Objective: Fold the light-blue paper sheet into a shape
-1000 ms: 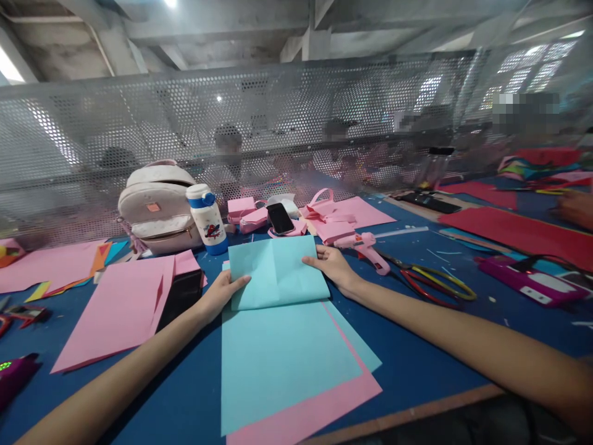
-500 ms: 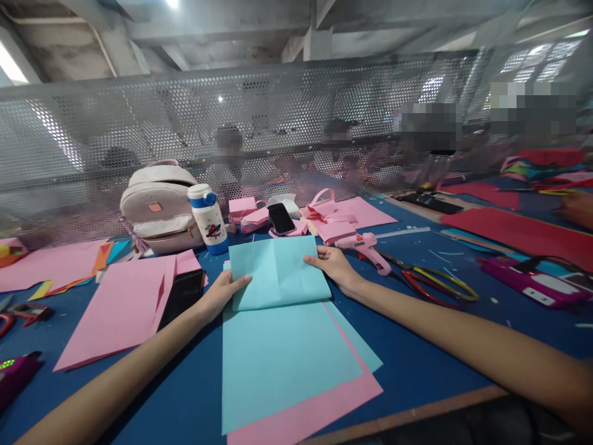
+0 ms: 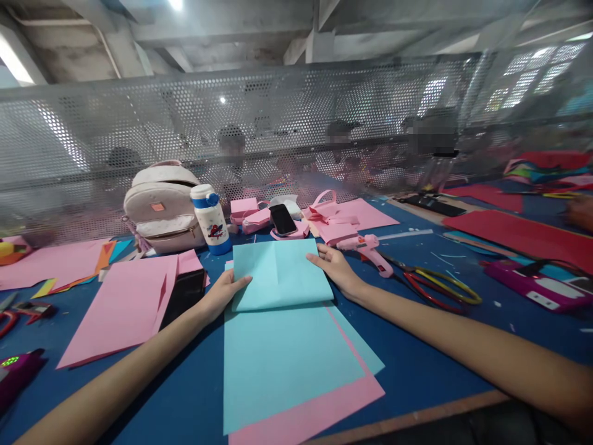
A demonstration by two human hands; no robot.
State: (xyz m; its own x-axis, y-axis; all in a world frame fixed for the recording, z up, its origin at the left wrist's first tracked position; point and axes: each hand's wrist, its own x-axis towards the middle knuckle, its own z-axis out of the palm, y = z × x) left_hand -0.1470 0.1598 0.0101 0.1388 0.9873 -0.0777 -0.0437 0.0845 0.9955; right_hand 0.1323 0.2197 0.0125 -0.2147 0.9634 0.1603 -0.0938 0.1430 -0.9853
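Observation:
A folded light-blue sheet of paper (image 3: 278,272) lies on top of flat light-blue sheets (image 3: 287,358) and a pink sheet (image 3: 324,408) on the blue table. My left hand (image 3: 225,293) grips the folded sheet's left edge, thumb on top. My right hand (image 3: 336,269) presses on its right edge with the fingers laid over the paper. The fold bulges a little along the near side.
Pink sheets (image 3: 125,306) and a black box (image 3: 185,293) lie to the left. Behind are a white backpack (image 3: 160,210), a bottle (image 3: 210,219), a phone (image 3: 282,218), pink paper pieces (image 3: 343,216). A pink glue gun (image 3: 368,247) and scissors (image 3: 440,284) lie right. A perforated metal screen (image 3: 296,123) backs the table.
Both hands stay on the folded blue sheet; the right fingers have slid slightly further over its edge. The view has shifted a little.

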